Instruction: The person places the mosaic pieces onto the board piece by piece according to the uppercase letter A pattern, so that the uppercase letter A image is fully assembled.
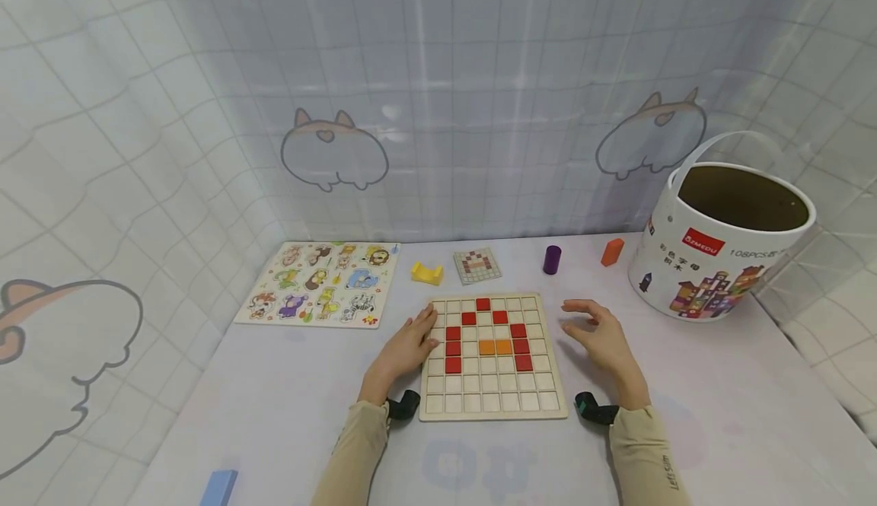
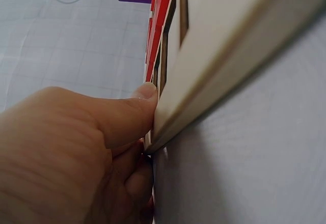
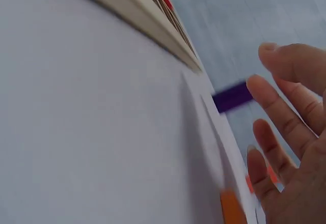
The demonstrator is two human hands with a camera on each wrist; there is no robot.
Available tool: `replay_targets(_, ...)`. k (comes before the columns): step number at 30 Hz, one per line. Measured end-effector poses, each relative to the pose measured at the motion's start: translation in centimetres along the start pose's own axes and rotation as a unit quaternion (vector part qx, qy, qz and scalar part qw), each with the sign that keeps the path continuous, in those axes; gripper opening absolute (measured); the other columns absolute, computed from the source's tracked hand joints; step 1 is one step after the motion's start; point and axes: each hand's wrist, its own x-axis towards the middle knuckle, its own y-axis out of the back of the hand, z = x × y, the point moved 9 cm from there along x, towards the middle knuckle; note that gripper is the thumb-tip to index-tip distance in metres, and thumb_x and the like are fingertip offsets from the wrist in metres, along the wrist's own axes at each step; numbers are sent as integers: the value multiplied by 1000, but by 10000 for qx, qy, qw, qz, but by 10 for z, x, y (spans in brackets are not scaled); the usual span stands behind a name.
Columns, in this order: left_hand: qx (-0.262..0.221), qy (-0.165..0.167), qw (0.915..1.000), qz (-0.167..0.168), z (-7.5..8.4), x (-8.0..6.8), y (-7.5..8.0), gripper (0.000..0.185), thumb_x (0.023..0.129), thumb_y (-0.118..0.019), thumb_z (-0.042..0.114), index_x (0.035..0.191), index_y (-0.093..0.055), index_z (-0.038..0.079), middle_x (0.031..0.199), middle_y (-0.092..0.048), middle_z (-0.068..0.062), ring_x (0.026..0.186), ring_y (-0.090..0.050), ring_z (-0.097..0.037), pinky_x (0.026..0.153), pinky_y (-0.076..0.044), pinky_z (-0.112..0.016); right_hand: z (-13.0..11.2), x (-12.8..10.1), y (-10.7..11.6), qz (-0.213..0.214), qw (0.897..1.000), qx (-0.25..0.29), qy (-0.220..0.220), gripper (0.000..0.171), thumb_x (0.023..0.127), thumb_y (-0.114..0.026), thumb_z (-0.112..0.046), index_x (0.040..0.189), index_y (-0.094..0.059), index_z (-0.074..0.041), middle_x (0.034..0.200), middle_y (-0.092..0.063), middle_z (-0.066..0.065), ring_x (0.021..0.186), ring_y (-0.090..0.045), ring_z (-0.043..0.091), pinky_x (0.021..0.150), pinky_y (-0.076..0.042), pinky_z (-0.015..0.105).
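Note:
A square wooden grid board [image 1: 492, 407] lies flat, with several red tiles [image 1: 454, 348] and two orange tiles [image 1: 503, 347] in its cells. My left hand [image 1: 406, 346] rests on its left edge, the thumb [image 2: 135, 113] touching the rim and the fingers fairly straight in the head view. To the right of the board my right hand [image 1: 606, 342] hovers with loosely bent, spread fingers and holds nothing. Near it in the right wrist view is a blurred orange piece [image 3: 233, 208], cut off by the frame. Behind the board lies a small pattern card [image 1: 477, 265].
A purple cylinder [image 1: 552, 260], an orange block [image 1: 613, 252] and a yellow block [image 1: 427, 273] stand behind the board. At the right is a large white bucket [image 1: 658, 278] with a handle. An animal puzzle board [image 1: 274, 293] lies left, a blue block [image 1: 219, 487] front left.

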Motion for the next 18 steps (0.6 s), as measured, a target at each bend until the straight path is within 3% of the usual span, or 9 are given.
replay_targets(4,-15,-18,10000,-29,1,-1,0,57,100,-52,18,150,-32,-1,161,-22,-13,149,-23,-27,125,-19,-48,19,-6,19,23,9993,-123,-360,42,93,-66,-26,129,-57,-6,131,-60,16,121,-51,27,99,-45,32)
replay_targets(9,45,-52,10000,-69,1,0,-1,57,100,-51,20,150,-31,-1,161,-22,-14,149,-24,-27,125,-19,-48,36,-16,36,-264,9986,-252,-384,44,95,-63,-29,131,-55,-5,127,-63,19,99,-55,-4,82,-44,4)
replay_targets(12,45,-76,9999,-53,2,1,-2,57,100,-51,20,149,-32,-1,161,-23,-13,149,-24,-27,125,-19,-47,37,-21,39,-562,9981,-128,-237,45,94,-64,-27,131,-54,-3,126,-63,20,93,-51,-14,80,-43,3)
replay_targets(18,70,-71,9999,-27,0,1,0,57,100,-52,19,149,-32,-2,160,-23,-14,148,-25,-29,124,-19,-48,42,-28,39,-1207,9921,6,-341,53,91,-67,-28,136,-50,-5,131,-61,18,101,-52,-14,85,-46,8)
